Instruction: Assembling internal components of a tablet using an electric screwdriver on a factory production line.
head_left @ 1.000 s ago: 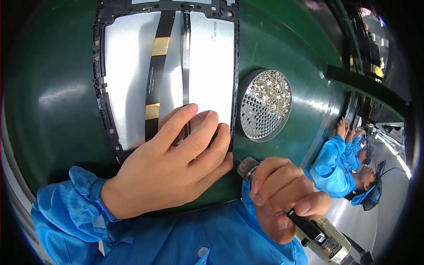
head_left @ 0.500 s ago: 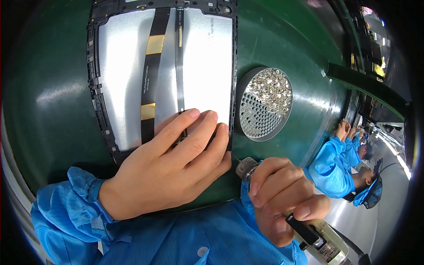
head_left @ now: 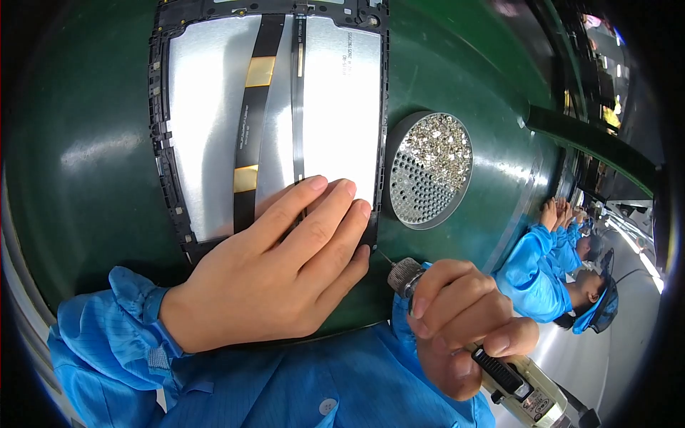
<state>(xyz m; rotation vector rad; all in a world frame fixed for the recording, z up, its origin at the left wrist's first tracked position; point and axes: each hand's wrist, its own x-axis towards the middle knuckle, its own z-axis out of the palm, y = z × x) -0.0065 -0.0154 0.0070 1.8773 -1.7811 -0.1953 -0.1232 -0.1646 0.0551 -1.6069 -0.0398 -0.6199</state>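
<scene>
**Panel Held Flat, Driver Gripped at Near Right**

Compared with the earlier views, the panel assembly (head_left: 214, 121) sits slightly lower and further right in view, so more of its left frame edge shows; the hands keep the same relative arrangement.

1. Left hand (head_left: 275, 274): laid flat, palm down, on the near right corner of the panel assembly. Fingers are extended and together, fingertips (head_left: 314, 184) pointing far-right and pressing on the silver sheet. Nothing is clasped; the hand bears down on the surface.

2. Right hand (head_left: 460, 321): closed in a fist around an electric screwdriver (head_left: 514, 381), at the near right. The knurled chuck (head_left: 405, 273) protrudes from the top of the fist, and a thin bit points toward the near right edge of the panel frame. Whether the bit touches the frame cannot be determined.

3. Panel assembly: black frame enclosing silver sheet, crossed from far to near by a black flat cable (head_left: 255, 100) with two gold patches. It rests on the green work surface (head_left: 78, 164).

4. Round screw dish (head_left: 428, 167): just right of the panel, partly filled with small silver screws.

5. Another person's blue sleeve (head_left: 535, 278) is visible at the far right.
</scene>
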